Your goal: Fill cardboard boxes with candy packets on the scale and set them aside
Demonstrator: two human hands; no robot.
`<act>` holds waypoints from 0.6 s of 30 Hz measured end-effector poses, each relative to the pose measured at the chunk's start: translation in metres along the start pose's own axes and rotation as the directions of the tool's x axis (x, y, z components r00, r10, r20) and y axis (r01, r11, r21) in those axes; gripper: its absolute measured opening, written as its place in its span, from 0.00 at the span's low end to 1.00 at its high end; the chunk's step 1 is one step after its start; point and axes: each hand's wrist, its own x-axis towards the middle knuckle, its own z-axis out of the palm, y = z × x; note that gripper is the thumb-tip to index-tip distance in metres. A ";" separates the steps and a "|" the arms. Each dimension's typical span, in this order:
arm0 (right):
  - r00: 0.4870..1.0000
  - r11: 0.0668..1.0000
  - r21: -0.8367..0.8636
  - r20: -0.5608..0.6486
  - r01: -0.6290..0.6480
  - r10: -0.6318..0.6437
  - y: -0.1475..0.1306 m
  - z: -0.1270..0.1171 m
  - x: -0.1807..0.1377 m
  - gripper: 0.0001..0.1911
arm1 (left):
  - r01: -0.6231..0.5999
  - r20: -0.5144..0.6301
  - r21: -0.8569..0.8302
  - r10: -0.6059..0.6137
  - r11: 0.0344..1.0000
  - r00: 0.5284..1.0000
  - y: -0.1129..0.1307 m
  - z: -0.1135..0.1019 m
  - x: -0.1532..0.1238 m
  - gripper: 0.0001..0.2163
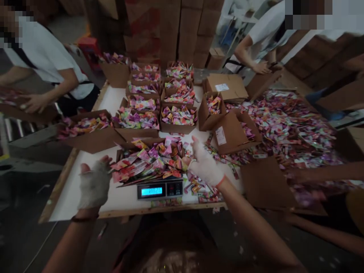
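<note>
A cardboard box heaped with small colourful wrapped packets [152, 157] sits on a digital scale [159, 190] with a lit blue display. My left hand [95, 184], in a pale fingerless work glove, is just left of this box, fingers apart and nothing in it. On the box's other side is my right hand [206, 161], gloved the same way, its fingers spread near the rim. Whether they touch the box is hard to tell through the blur. Loose packets [196, 185] lie beneath my right hand, beside the scale.
Rows of filled boxes [179, 119] stand behind the scale on the white table [68, 193]. A large heap of packets [290, 129] covers the right side, near flattened cartons [227, 87]. Co-workers handle boxes at left [51, 76] and right [264, 45]; another person's arms [327, 174] reach in.
</note>
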 end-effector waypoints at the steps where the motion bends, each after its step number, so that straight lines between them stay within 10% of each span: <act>1: 0.997 0.998 0.026 -0.051 0.064 -0.063 -0.002 -0.011 -0.001 0.44 | -0.058 -0.013 -0.005 0.058 0.998 0.998 0.011 -0.009 -0.007 0.30; 7: 0.952 0.953 0.015 0.038 0.302 -0.303 -0.062 -0.027 0.022 0.27 | -0.416 0.270 0.536 0.317 0.734 0.909 0.078 -0.025 -0.053 0.27; 11: 0.920 0.919 -0.118 0.166 0.377 -0.356 -0.107 -0.007 0.034 0.26 | -0.771 0.618 0.560 0.466 0.303 0.632 0.088 0.008 -0.059 0.19; 14: 0.898 0.885 -0.232 0.284 0.404 -0.335 -0.124 0.006 0.040 0.28 | -0.854 0.794 0.520 0.378 -0.014 0.477 0.084 0.035 -0.054 0.14; 18: 0.884 0.842 -0.378 0.415 0.384 -0.217 -0.134 0.029 0.048 0.32 | -0.837 0.856 0.516 0.069 -0.181 0.512 0.077 0.062 -0.051 0.09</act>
